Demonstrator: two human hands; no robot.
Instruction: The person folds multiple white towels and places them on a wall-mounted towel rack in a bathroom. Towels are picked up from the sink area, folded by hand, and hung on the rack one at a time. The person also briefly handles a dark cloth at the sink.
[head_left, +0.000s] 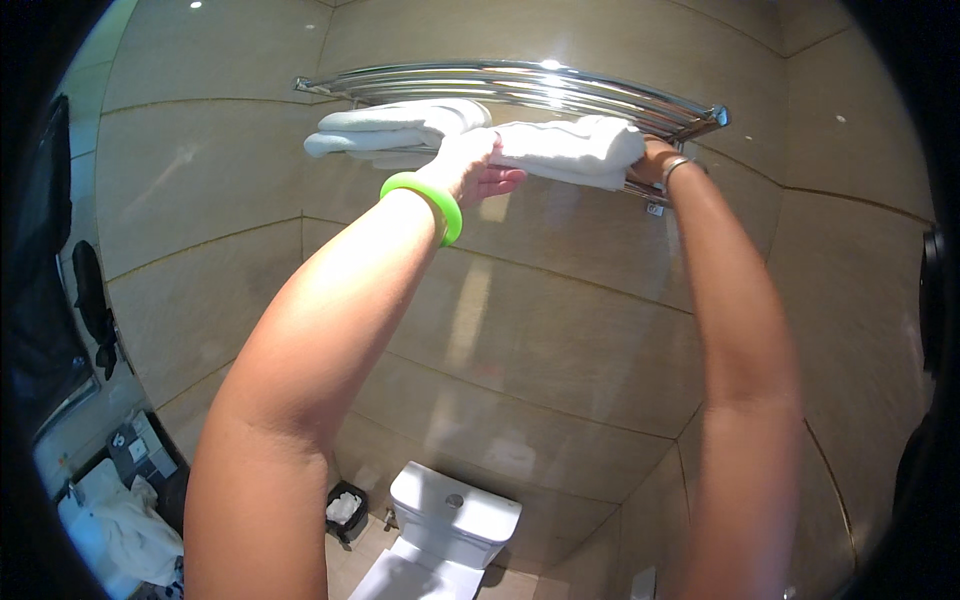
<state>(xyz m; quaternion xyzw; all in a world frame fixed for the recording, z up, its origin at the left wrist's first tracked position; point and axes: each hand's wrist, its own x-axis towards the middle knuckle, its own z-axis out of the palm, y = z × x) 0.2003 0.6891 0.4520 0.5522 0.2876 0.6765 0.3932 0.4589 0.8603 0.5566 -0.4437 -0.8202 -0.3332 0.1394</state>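
Note:
Both arms reach up to a chrome towel rack (525, 79) on a tiled wall. Below its upper bars lies a folded white towel (570, 150), with my left hand (480, 166) at its left end and my right hand (654, 161) at its right end. The left thumb rests against the towel's edge, the other fingers under it; a green bangle circles that wrist. Most of the right fingers are hidden behind the towel's end, and a metal bangle is on that wrist. Another folded white towel (375, 129) sits beside it on the left, partly behind my left hand.
Below stands a white toilet (454, 510), with a small black waste bin (347, 514) holding a white liner or paper to its left. At the lower left, a white cloth (139, 525) lies by a basin. A dark object (91, 300) hangs on the left wall.

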